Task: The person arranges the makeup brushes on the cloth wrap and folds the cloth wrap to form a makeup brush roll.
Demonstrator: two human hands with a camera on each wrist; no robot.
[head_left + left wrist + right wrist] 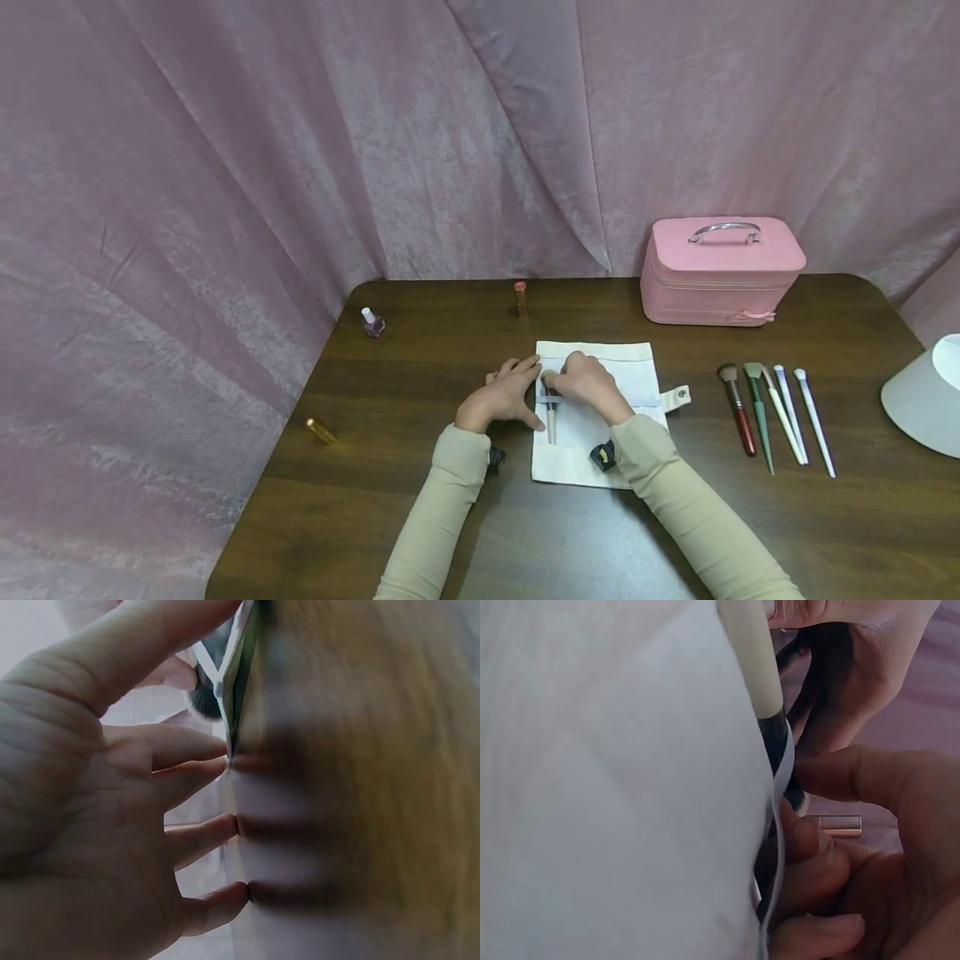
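Observation:
A white cloth brush roll [573, 467] lies unfolded on the table, with a pale elastic band [647, 402] across it. Under the band, near the roll's left side, is a makeup brush [552, 427] with a cream handle and dark ferrule. My right hand [588, 385] pinches this brush near its head; in the right wrist view the thumb is against the band [784, 776] and the fingers are partly hidden behind it. Along the roll's left edge rests my left hand [504, 402], fingers spread and fairly straight, their tips touching down in the left wrist view.
Several loose makeup brushes [759, 417] lie right of the roll, beside a white lampshade [918, 404]. A pink case [723, 296] stands at the back right. Nail polish [374, 326], a lipstick [521, 302] and a gold tube [322, 431] are behind and left. A snap tab [677, 398] sticks out rightward.

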